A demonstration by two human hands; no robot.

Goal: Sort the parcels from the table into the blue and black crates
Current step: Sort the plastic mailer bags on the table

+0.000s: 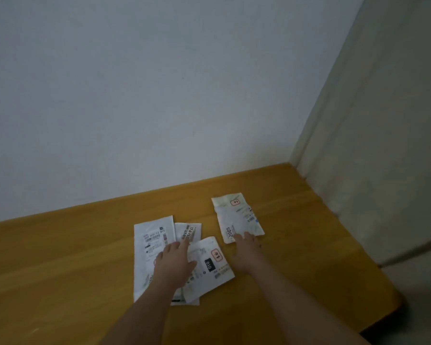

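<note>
Your two bare forearms enter from the bottom edge, nearest the camera, and reach forward over the wooden table (60,257).

Your left hand (174,265) lies flat with fingers extended, resting on a cluster of three overlapping white parcels. The large parcel (149,245) lies furthest left, label up. The small parcel (188,231) sits just beside its far right corner; your left fingertips (184,241) touch its near edge. The "010" parcel (210,266) lies tilted at the right of the cluster, partly under your left thumb.

Your right hand (248,252) is also extended, fingers fairly straight, with fingertips on the near edge of the "2005" parcel (238,216). This parcel lies flat, apart from the cluster, toward the wall (159,95).

Neither hand grips anything. A pale panel (383,145) stands at the table's right edge.
</note>
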